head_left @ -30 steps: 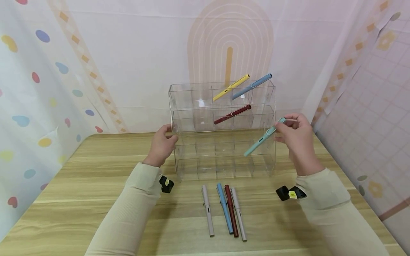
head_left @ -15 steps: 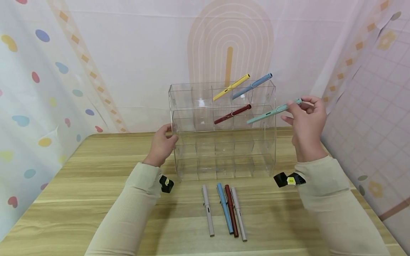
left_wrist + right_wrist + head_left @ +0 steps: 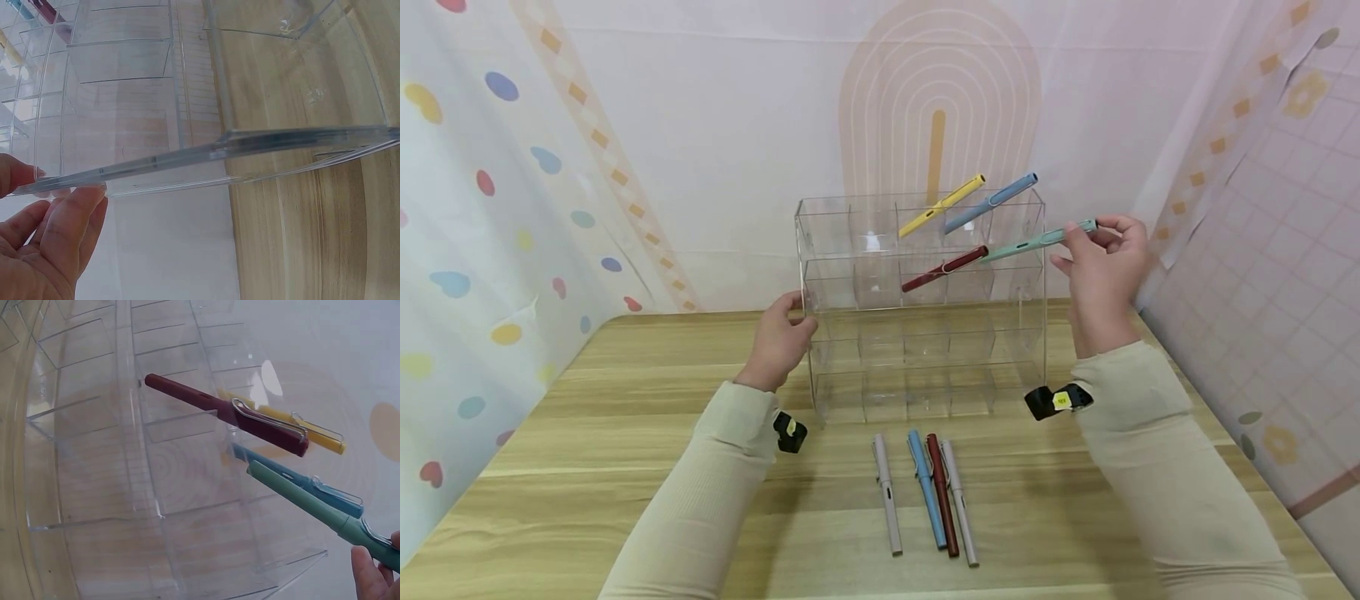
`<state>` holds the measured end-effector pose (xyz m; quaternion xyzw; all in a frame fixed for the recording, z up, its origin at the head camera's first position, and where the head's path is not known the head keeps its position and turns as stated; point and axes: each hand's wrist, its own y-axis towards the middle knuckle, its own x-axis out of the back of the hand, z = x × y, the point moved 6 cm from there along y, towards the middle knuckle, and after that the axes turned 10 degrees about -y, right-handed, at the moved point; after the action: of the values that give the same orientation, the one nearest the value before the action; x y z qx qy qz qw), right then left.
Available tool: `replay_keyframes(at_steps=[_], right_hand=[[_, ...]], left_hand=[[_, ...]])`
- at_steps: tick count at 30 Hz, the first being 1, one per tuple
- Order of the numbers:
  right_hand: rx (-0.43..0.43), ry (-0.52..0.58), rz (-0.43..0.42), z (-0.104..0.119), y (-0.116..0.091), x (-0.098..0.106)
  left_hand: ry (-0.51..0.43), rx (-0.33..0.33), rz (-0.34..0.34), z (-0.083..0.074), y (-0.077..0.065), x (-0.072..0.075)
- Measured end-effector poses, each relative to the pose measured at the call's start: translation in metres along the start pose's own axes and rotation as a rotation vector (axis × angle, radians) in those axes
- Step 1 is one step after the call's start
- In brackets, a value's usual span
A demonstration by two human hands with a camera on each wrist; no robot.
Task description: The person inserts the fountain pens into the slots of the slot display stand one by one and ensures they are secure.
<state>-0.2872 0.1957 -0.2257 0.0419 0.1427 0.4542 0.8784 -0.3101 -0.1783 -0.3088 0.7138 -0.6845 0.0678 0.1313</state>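
Observation:
My right hand [image 3: 1105,267] pinches a mint-green pen [image 3: 1037,242] by its clip end. The pen slants down to the left, its tip beside the dark red pen [image 3: 945,269] in the second tier of a clear acrylic rack [image 3: 880,337]. In the right wrist view the mint pen [image 3: 306,503] overlaps the blue pen behind it. My left hand [image 3: 778,342] grips the rack's left side panel, thumb on one face and fingers on the other, as the left wrist view shows at the panel edge [image 3: 162,164]. A yellow pen [image 3: 942,205] and a blue pen [image 3: 991,202] lean in the top tier.
Several pens lie on the wooden table [image 3: 625,433] in front of the rack: a grey pen [image 3: 887,494] apart on the left, then a light blue pen [image 3: 927,490], a dark red pen [image 3: 942,494] and another grey pen [image 3: 960,503] close together. A patterned curtain [image 3: 730,150] hangs behind.
My right hand has lifted the mint-green pen from the lower tiers, first up and right, then slightly left, to the second tier's height. My left hand has stayed on the rack.

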Motion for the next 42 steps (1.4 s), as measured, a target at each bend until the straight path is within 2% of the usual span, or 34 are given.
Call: replay_keyframes(at_steps=[9, 18, 23, 42], right_hand=[[-0.013, -0.014, 0.054, -0.016, -0.003, -0.016], [-0.019, -0.082, 0.091, -0.024, -0.005, -0.028], [-0.02, -0.119, 0.102, -0.028, -0.006, -0.032], [0.016, -0.123, 0.114, -0.04, -0.012, -0.04]], left_hand=[[0.006, 0.0, -0.003, 0.002, 0.002, 0.0], [0.002, -0.002, -0.002, 0.002, 0.002, 0.001], [0.001, -0.004, 0.0, 0.001, 0.002, 0.0], [-0.007, 0.004, -0.007, 0.002, 0.004, 0.001]])
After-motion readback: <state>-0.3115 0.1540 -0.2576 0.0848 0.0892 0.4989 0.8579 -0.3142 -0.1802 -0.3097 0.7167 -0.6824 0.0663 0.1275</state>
